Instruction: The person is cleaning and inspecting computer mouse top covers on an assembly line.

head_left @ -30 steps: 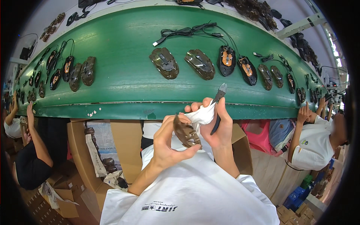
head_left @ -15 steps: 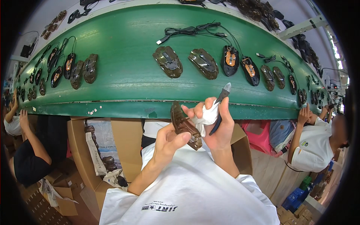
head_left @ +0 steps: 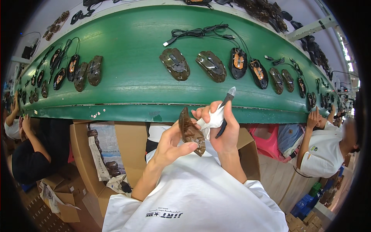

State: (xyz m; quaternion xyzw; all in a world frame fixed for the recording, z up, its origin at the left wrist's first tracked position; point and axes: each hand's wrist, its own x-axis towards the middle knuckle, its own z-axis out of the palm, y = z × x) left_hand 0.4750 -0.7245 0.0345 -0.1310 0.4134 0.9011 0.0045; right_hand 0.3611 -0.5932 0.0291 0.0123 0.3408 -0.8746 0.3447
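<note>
My left hand point(head_left: 168, 145) is closed on a translucent brown mouse shell point(head_left: 190, 131), tilted so its ribbed inside shows. In my right hand point(head_left: 227, 135) are a pair of cutting pliers point(head_left: 230, 94), grey tip pointing up and away, dark handles in the palm. A crumpled white cloth point(head_left: 212, 119) is bunched between the fingers of that hand, close beside the shell's edge. Both hands are held in front of my chest at the near edge of the green belt point(head_left: 127, 58).
On the belt lie two brown mouse shells point(head_left: 174, 65) and black mouse bases point(head_left: 238, 63) with coiled cables point(head_left: 199, 33). More parts lie farther left and right. A cardboard box point(head_left: 131, 154) stands by my left arm. Co-workers sit on both sides; a pink stool point(head_left: 264, 139) is at right.
The parts on the belt have shifted slightly right. The shell in my left hand has turned, showing more of its inside. My right hand has dipped a little with the pliers and cloth.
</note>
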